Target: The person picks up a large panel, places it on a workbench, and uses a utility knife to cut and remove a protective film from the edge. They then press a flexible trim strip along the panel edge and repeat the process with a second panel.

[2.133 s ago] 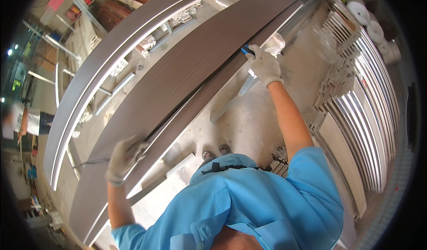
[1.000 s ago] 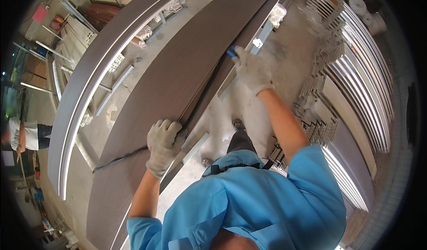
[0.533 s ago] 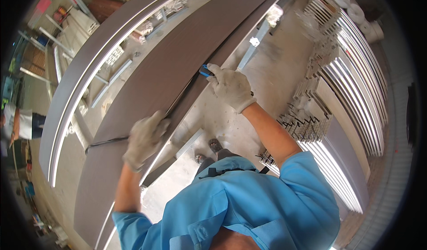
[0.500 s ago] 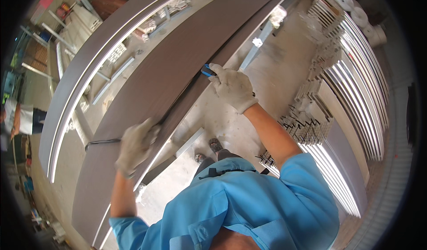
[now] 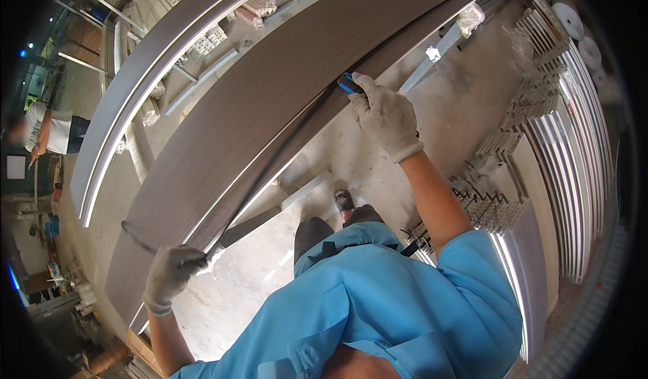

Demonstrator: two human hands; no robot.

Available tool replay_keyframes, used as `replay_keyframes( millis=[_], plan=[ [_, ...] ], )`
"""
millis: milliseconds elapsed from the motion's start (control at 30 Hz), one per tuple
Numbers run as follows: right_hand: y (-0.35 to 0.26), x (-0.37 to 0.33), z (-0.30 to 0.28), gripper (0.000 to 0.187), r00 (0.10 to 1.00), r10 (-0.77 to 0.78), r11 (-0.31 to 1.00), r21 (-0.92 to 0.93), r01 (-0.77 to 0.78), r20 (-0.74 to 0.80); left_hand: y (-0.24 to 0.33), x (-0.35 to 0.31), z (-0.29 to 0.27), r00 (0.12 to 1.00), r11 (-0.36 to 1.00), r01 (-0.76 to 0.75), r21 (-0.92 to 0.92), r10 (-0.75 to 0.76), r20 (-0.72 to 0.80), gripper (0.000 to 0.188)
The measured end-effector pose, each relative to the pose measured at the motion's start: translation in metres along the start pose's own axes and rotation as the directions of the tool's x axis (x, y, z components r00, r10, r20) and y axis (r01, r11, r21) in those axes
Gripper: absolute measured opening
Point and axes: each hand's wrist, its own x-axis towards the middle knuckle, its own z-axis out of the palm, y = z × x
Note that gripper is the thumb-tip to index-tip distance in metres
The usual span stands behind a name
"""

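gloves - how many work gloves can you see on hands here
2: one on the left hand gripping a dark strip at the long brown panel; one on the right hand holding a blue tool.

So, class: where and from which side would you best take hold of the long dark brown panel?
Grip the long dark brown panel along its near long edge, reaching from the person's side, hands spread wide apart as the left hand and right hand are. It is very long, thin and lies flat, so one central grip would probably let it sag.

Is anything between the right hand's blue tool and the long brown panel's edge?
Nothing visible: the right hand holds the small blue-handled tool right against the long dark brown wood-grain panel at its edge.
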Motion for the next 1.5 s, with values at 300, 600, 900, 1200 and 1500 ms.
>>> replay_keyframes(
  millis=[300,600,900,1200,1500],
  plan=[
    [-0.015,-0.004,0.003,0.033,0.984,0.177,0.980,-0.091,-0.175,0.019,-0.049,0.008,0.023,0.928,0.899,-0.021,0.438,0.181,-0.326,0.018],
    [-0.087,-0.003,0.006,0.030,0.896,0.444,0.842,-0.328,-0.427,-0.027,-0.102,0.013,0.056,0.761,0.839,-0.275,0.470,0.488,-0.426,0.014],
    [-0.259,-0.120,0.044,0.035,0.964,0.240,0.945,-0.255,-0.206,0.110,-0.099,0.017,0.057,0.752,0.820,-0.334,0.464,0.529,-0.393,0.012],
    [-0.261,-0.132,0.050,0.036,0.987,0.128,0.990,-0.062,-0.123,0.093,-0.148,-0.103,-0.054,0.989,0.974,-0.145,0.177,0.145,0.012,0.024],
    [-0.246,-0.131,0.046,0.035,0.978,0.116,0.992,0.032,-0.123,0.174,-0.183,-0.228,-0.025,0.935,0.946,0.321,-0.048,-0.325,-0.141,0.015]
  ],
)
